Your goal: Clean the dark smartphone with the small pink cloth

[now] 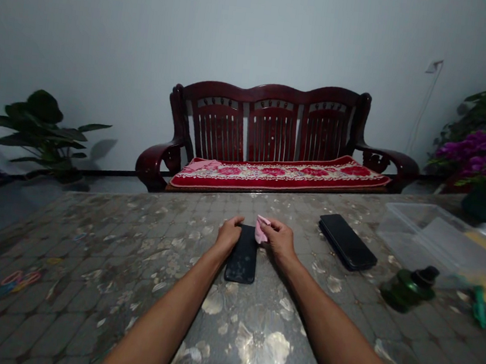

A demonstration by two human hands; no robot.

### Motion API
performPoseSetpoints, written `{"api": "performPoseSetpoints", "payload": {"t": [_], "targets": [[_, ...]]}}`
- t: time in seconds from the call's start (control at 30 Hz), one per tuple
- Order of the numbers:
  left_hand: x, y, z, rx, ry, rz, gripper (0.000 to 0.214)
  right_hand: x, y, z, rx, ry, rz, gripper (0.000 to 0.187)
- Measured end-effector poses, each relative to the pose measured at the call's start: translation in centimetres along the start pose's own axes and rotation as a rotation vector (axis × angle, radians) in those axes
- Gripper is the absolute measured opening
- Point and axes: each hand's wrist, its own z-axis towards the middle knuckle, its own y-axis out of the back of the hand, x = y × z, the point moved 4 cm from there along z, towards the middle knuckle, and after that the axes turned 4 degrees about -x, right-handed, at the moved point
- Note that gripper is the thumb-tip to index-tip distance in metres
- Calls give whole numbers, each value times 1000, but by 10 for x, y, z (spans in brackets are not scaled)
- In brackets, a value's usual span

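Phone (pixel 242 260) lies on the table (pixel 92 329); the left hand (pixel 228 233) holds its far left edge, the right hand (pixel 280 241) pinches a cloth (pixel 262 230) by its far right edge. Work looks under way, I'd judge; how much remains I cannot tell.

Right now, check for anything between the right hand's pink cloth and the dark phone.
Nothing visible: the right hand holds the pink cloth beside the dark phone, with the left hand at its other edge.
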Motion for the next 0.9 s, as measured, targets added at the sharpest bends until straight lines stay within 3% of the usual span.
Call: {"api": "performPoseSetpoints", "payload": {"t": [0.13,0.27,0.37,0.4,0.43,0.53,0.63,0.73,0.9], "targets": [[-5,2,-7,-18,-46,105,13,-5,4,1,-18,-2,23,45],[-22,14,-33,18,-143,199,18,-6,10,3,-42,48,4,43],[-40,32,-65,93,-253,264,17,-5,18,8,-86,114,-30,41],[-46,35,-78,199,-365,393,13,-4,21,10,-101,136,-49,40],[-51,37,-90,311,-485,534,9,-2,24,12,-125,183,-103,40],[-51,40,-121,622,-823,1076,25,9,28,12,-106,421,-413,35],[-42,42,-132,779,-1014,1461,29,20,21,2,-11,675,-792,28],[-34,42,-131,846,-1080,1514,25,24,9,-10,70,802,-1110,23],[-22,45,-128,872,-1090,1478,22,23,-6,-15,131,757,-1375,18]]}}
